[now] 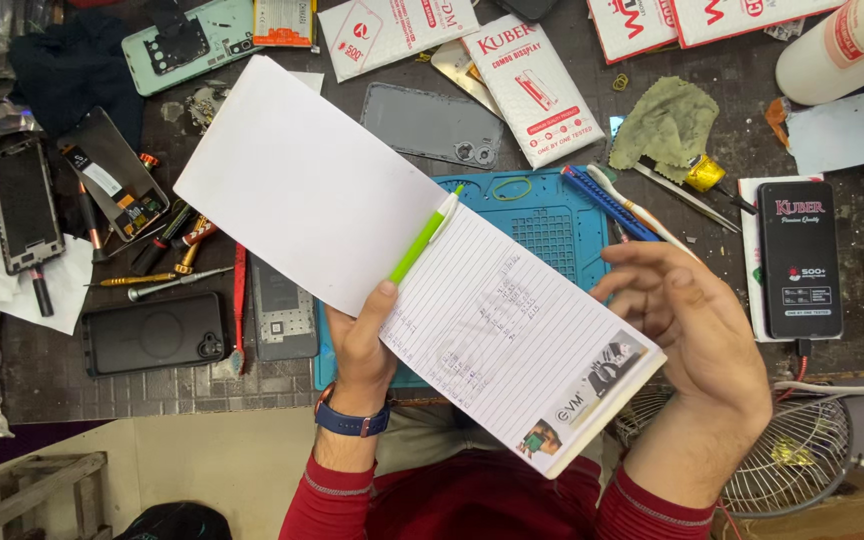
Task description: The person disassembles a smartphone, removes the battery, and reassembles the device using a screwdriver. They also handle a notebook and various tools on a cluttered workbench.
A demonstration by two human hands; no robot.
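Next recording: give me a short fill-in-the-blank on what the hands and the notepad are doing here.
1. The left hand holds an open notepad with a ____ pen lying in its fold.
2. The page nearer the right hand is ____, while the flipped-up page is blank.
3. The wrist of the ____ hand wears a watch with a blue strap.
4. Under the notepad lies a ____ work mat.

Missing words: green; lined; left; blue
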